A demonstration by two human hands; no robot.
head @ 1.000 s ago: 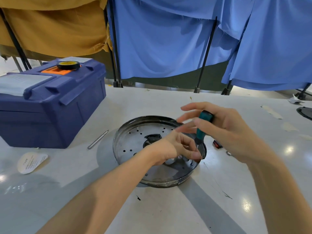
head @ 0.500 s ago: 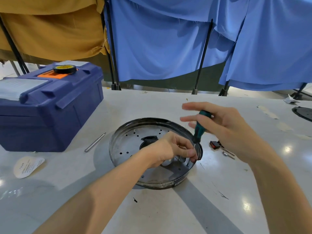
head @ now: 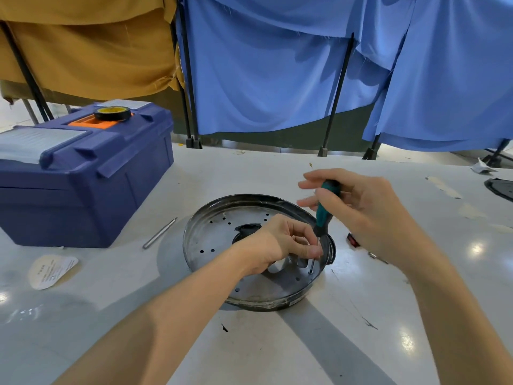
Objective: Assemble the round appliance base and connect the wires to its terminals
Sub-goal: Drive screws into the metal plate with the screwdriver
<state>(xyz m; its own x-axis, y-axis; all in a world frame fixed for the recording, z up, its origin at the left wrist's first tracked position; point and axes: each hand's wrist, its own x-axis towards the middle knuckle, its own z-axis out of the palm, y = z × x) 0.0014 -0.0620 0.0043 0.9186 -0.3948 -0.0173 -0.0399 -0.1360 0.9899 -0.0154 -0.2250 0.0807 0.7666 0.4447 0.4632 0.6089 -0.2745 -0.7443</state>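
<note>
Perforated round metal base (head: 211,237) laid at centre of white table (head: 249,351), screwdriver (head: 324,209) stood tip-down inside near its right rim, teal handle gripped by right hand (head: 369,218), shaft pinched by left hand (head: 277,243), blue toolbox (head: 83,190) set well left.

My left hand (head: 277,243), forearm entering from lower left, lay knuckles-up with fingers curled toward the thumb; whatever they pinched was hidden. My right hand (head: 369,207), held higher, gripped the screwdriver (head: 326,209) handle, two fingers extended leftward.
</note>
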